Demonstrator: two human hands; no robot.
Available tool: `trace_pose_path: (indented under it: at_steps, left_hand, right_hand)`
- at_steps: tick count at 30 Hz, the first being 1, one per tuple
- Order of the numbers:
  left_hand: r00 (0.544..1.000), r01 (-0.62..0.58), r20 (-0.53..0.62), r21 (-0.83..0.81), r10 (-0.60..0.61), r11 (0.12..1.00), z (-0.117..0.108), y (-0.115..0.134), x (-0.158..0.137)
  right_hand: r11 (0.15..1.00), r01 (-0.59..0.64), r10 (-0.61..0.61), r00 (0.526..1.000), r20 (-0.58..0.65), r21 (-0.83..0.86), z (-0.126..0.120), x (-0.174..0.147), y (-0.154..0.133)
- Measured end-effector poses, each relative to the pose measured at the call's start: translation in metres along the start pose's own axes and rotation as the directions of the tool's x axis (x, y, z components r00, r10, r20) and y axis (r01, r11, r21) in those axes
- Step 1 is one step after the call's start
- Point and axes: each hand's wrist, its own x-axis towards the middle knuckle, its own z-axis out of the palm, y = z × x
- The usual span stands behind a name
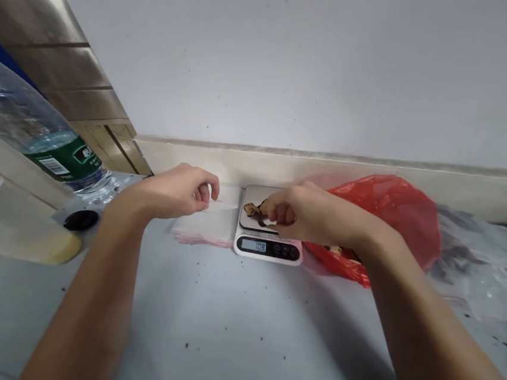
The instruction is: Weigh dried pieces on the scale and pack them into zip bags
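A white kitchen scale [269,255] sits by the wall, its display reading what looks like 10.8. Brown, dark-edged dried pieces [254,209] lie on its metal plate. My right hand [294,209] is over the plate's right side with fingers closed together by the pieces; what it pinches is mostly hidden. Left of the scale is a flat stack of clear plastic bags [207,227] with pinkish edges. Above that stack, my left hand [188,191] has its fingers curled in, apparently pinching the edge of a clear bag.
Behind my right forearm, an open red plastic bag [382,196] holds more dried pieces. Clear plastic bags [491,278] lie farther right. At left stand a large water bottle [61,141], a container with yellowish contents [21,227] and a black round cap [81,220]. The wall [292,68] closes off the back.
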Motion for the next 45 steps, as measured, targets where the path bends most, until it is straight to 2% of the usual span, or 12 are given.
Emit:
trace_pose_path:
  at_steps: [5,10,20,25,29,32,35,38,40,41,43,45]
  left_hand:
    - [1.0,-0.002,-0.009,-0.001,0.002,1.0,0.001,0.001,0.001]
    - [0.999,-0.008,-0.032,0.008,0.008,1.0,0.001,0.001,0.003]
    - [0.998,-0.024,-0.054,-0.004,0.023,1.0,0.002,0.0,0.001]
    - [0.995,-0.06,-0.081,-0.04,0.056,0.997,0.005,-0.001,0.005]
    - [0.982,-0.082,-0.179,-0.081,0.067,0.993,0.003,0.002,0.004]
    - [0.944,-0.197,-0.299,-0.163,0.141,0.967,0.004,0.003,0.004]
    - [0.869,-0.328,-0.444,-0.188,0.218,0.926,0.008,0.004,0.005]
    - [0.751,-0.404,-0.609,-0.118,0.255,0.907,0.011,0.009,0.004]
    - [0.7,-0.419,-0.661,-0.073,0.27,0.905,0.012,0.013,0.003]
    - [0.697,-0.431,-0.656,-0.059,0.29,0.9,0.012,0.015,0.002]
    - [0.713,-0.483,-0.599,-0.042,0.365,0.875,0.013,0.015,0.003]
    - [0.744,-0.53,-0.498,-0.036,0.445,0.847,0.015,0.013,0.005]
  right_hand:
    - [0.998,-0.067,0.062,0.983,-0.171,-0.021,-0.001,0.0,0.008]
    - [0.998,-0.037,0.029,0.991,-0.128,-0.055,0.004,0.006,0.006]
    - [0.997,-0.035,0.023,0.981,-0.193,-0.063,0.003,0.007,0.01]
    - [0.996,0.015,-0.03,0.986,-0.165,-0.09,0.007,0.011,0.01]
    - [0.982,0.184,-0.168,0.953,-0.251,0.042,0.008,0.01,0.005]
    - [0.953,0.29,-0.266,0.938,-0.224,0.084,0.013,0.01,-0.003]
    - [0.962,0.268,-0.253,0.946,-0.201,0.052,0.02,0.015,-0.013]
    - [0.985,0.133,-0.1,0.959,-0.265,0.109,0.025,0.021,-0.021]
    - [0.974,0.057,0.037,0.914,-0.403,0.219,0.026,0.024,-0.023]
    - [0.956,0.06,0.088,0.877,-0.472,0.288,0.025,0.025,-0.022]
    - [0.902,0.149,0.117,0.82,-0.561,0.404,0.024,0.025,-0.02]
    - [0.842,0.273,0.071,0.799,-0.597,0.466,0.023,0.025,-0.017]
